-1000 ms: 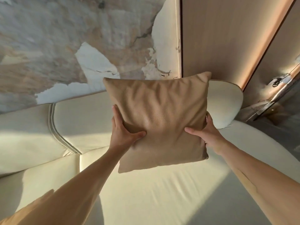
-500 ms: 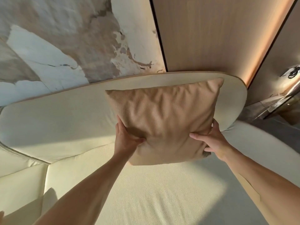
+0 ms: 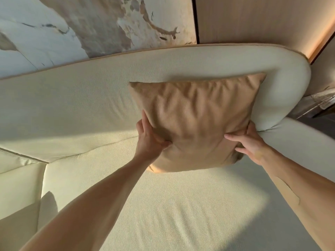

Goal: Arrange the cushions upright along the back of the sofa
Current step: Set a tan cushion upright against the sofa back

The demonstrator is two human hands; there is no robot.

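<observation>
A square tan cushion (image 3: 197, 120) stands upright against the cream sofa backrest (image 3: 81, 105), near the backrest's rounded right end. Its bottom edge is on or just above the sofa seat (image 3: 163, 205). My left hand (image 3: 150, 140) grips the cushion's lower left side, thumb pressed into the front. My right hand (image 3: 248, 144) holds the lower right corner, fingers on the front face. Both forearms reach in from the bottom of the view.
A marble-patterned wall (image 3: 90, 24) and a wooden panel (image 3: 253, 19) rise behind the sofa. Another backrest section (image 3: 10, 160) begins at the left past a seam. Dark flooring and a metal-framed piece (image 3: 317, 105) lie beyond the sofa's right end.
Both hands have carried the cushion down and back until it rests against the backrest near its right end. The view has shifted right and closer to the sofa.
</observation>
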